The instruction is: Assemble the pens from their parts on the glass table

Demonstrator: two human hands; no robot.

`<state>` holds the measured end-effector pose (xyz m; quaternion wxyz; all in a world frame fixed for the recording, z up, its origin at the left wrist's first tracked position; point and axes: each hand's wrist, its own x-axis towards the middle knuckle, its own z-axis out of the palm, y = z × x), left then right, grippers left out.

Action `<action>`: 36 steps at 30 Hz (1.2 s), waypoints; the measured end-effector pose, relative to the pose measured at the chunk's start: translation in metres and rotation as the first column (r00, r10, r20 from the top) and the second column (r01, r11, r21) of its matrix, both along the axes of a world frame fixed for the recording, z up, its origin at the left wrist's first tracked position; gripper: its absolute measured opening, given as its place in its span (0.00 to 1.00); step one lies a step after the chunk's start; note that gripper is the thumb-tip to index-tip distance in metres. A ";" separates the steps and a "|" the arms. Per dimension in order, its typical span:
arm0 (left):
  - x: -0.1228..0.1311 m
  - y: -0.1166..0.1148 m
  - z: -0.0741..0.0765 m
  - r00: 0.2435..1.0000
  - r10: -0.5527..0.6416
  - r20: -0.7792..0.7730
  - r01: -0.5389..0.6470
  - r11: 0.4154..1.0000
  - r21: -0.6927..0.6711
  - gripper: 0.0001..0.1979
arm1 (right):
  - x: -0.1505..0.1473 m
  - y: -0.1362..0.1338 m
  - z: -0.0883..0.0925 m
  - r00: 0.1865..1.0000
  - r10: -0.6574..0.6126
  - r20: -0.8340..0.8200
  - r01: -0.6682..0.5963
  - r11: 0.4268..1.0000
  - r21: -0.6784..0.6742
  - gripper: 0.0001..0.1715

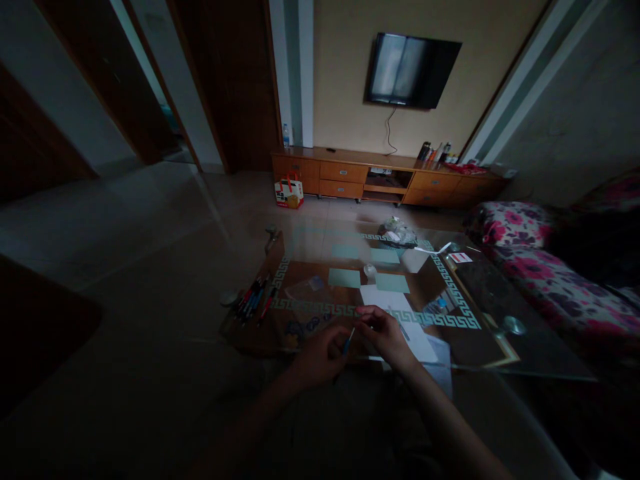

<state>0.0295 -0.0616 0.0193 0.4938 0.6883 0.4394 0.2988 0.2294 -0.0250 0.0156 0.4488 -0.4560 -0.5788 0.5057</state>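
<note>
Over the near edge of the glass table [545, 360], my left hand [323, 355] is closed around a slim blue pen [347, 343], its pale tip pointing up. Just to the right, my right hand [386, 337] has its fingers pinched together close to the pen's tip. Whatever sits between those fingertips is too dark and small to make out. White paper sheets [423, 343] lie under and beyond the right hand. To the left of my hands, several pens [250, 300] with dark, red and blue barrels lie in a bunch on the table.
A crumpled plastic bag [397, 233] lies at the table's far side, with a red and white card [460, 258] to its right. A floral sofa [540, 267] stands on the right. Behind are a wooden TV cabinet [345, 173], a carton bag [289, 193] and a wall television [413, 70].
</note>
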 end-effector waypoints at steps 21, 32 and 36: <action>0.000 0.001 -0.002 1.000 -0.007 0.006 0.007 1.000 -0.024 0.26 | 0.000 -0.002 0.000 0.998 0.045 -0.048 -0.047 0.997 -0.056 0.18; 0.000 0.000 0.000 1.000 0.013 -0.015 -0.013 1.000 -0.024 0.25 | -0.001 -0.002 0.001 0.999 0.030 -0.038 -0.031 0.999 -0.016 0.17; 0.000 0.000 0.006 1.000 0.002 -0.022 -0.002 1.000 -0.023 0.25 | 0.000 -0.001 0.000 0.998 0.037 -0.047 -0.038 0.999 -0.033 0.19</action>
